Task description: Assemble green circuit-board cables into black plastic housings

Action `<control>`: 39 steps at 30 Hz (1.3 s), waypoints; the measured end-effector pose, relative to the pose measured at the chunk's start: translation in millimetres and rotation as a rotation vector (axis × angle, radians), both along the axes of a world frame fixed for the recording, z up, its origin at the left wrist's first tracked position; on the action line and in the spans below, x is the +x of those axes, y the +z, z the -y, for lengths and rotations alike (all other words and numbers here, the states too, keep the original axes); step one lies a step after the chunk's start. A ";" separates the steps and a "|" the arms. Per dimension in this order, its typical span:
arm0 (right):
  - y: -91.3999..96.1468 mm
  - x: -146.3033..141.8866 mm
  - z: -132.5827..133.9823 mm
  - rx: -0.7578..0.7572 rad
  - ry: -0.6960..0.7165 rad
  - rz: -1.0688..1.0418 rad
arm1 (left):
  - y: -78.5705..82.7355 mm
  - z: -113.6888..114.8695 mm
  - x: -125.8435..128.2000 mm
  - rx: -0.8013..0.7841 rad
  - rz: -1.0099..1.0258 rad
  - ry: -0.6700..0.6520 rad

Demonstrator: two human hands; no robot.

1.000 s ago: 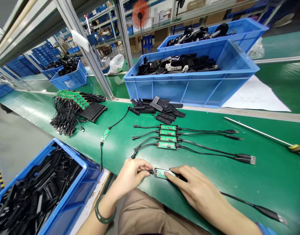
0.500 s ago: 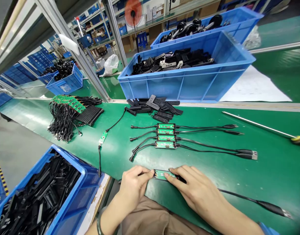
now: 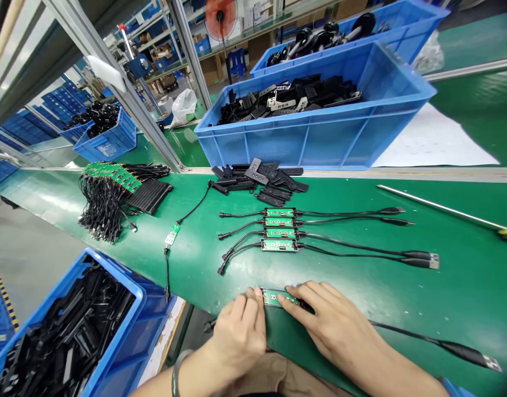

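A small green circuit board (image 3: 273, 298) in a narrow black case lies in front of me near the table's edge. My left hand (image 3: 241, 326) is closed at the board's left end, its thumb pressing there. Across the right end, my right hand (image 3: 334, 317) grips the board, thumb on its face and fingers along the far side. From under that hand a black cable runs right to a USB plug (image 3: 491, 363). A black connector (image 3: 209, 326) shows left of my left hand. Beyond, several cased boards with cables (image 3: 279, 245) lie in a stacked row.
Loose black covers (image 3: 273, 182) lie behind the row. A single board with cables (image 3: 172, 234) and a bundle of boards (image 3: 112, 176) are at left. Blue bins (image 3: 319, 143) stand at the back, another blue bin (image 3: 141, 298) at lower left. A screwdriver (image 3: 443, 207) lies right.
My left hand has rolled over at the board's left end, its thumb now upright against it. The right hand keeps its hold. The camera view has shifted slightly.
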State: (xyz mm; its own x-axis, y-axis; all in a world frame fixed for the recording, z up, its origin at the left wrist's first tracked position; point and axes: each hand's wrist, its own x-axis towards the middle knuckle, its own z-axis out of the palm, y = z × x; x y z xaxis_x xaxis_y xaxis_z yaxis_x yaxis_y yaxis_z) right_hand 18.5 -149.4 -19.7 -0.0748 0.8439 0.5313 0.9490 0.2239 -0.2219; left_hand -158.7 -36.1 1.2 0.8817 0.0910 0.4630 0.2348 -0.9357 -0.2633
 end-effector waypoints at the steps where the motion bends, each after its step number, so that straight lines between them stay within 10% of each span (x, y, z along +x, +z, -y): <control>1: 0.1 0.6 -0.2 0.001 0.004 0.009 | 0.6 -2.2 0.3 -0.020 -0.005 -0.015; 7: -0.9 2.7 -0.5 -0.006 0.004 0.066 | 10.0 -29.0 -2.2 -0.191 -0.072 -0.117; 17: 0.8 3.6 -0.1 -0.011 0.020 0.069 | -1.3 -2.6 0.8 0.104 -0.064 -0.074; 22: 5.8 11.4 -3.2 -0.058 0.030 0.097 | 17.8 -26.0 3.3 -0.306 -0.272 -0.125; 25: 8.3 21.4 -11.8 -0.103 0.025 0.136 | 35.5 -56.7 -4.3 -0.526 -0.206 0.021; 31: 4.7 43.6 -38.8 -0.020 -0.083 0.222 | 39.7 -143.5 -29.9 -0.523 0.048 0.767; 39: 17.8 17.2 -16.7 -0.025 -0.025 -0.035 | 29.8 -187.6 -49.5 -0.750 0.234 0.838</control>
State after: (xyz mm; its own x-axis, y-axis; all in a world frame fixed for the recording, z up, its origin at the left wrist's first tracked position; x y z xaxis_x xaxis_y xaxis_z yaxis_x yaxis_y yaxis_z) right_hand 35.8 -132.7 -1.9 -0.0352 0.8583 0.5120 0.9460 0.1938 -0.2600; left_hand -208.3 151.5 30.9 0.3135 0.9306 0.1888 0.8274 -0.3653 0.4267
